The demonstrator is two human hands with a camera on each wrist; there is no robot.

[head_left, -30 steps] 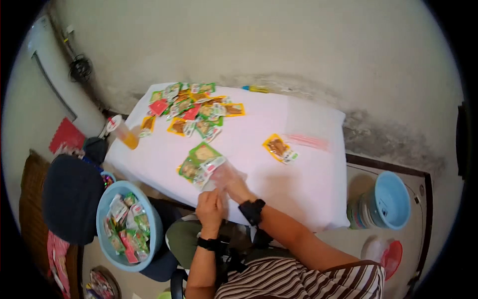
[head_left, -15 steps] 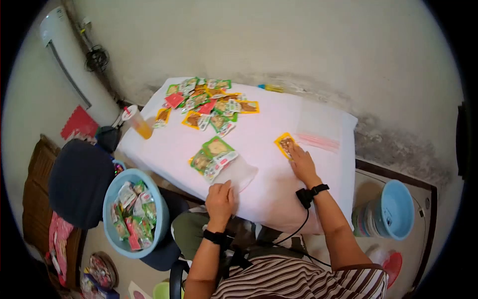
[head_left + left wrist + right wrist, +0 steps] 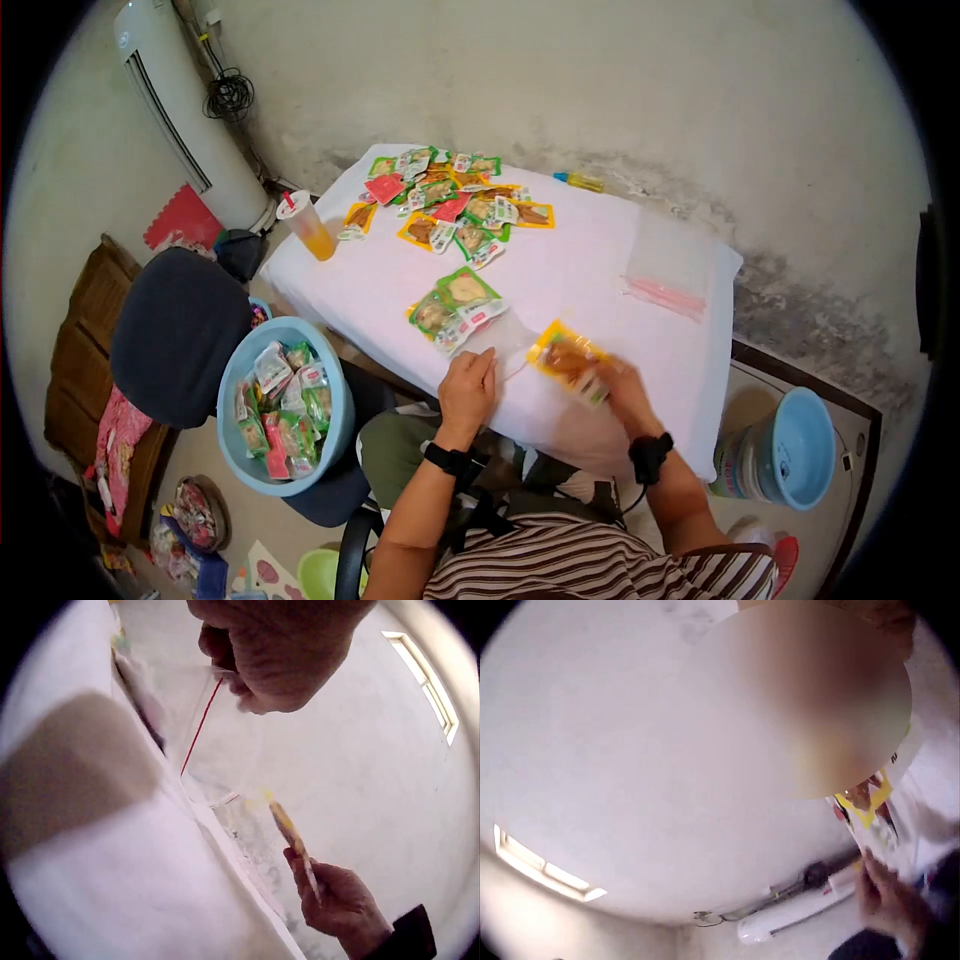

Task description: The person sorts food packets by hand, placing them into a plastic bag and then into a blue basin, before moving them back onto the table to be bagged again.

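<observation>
In the head view my left hand (image 3: 466,396) pinches the edge of a clear bag (image 3: 508,342) with a red seal line; two green packets (image 3: 466,288) lie at the bag's far side. My right hand (image 3: 626,396) holds a yellow packet (image 3: 566,356) just right of the bag, above the cloth. The left wrist view shows the left hand (image 3: 285,649) gripping the bag by its red line (image 3: 201,729), and the right hand (image 3: 342,904) holding the packet (image 3: 291,832) on edge. A blurred patch covers much of the right wrist view.
A pile of packets (image 3: 437,192) covers the table's far left, beside a cup of orange drink (image 3: 308,228). Flat clear bags (image 3: 668,262) lie at the right. A blue basin of packets (image 3: 342,414) stands left, near a dark chair (image 3: 180,335); another basin (image 3: 806,450) stands right.
My right hand left the bag, reached the yellow packet on the table's right, and has lifted it and brought it back beside the bag. The left hand stays at the bag; the head view has shifted.
</observation>
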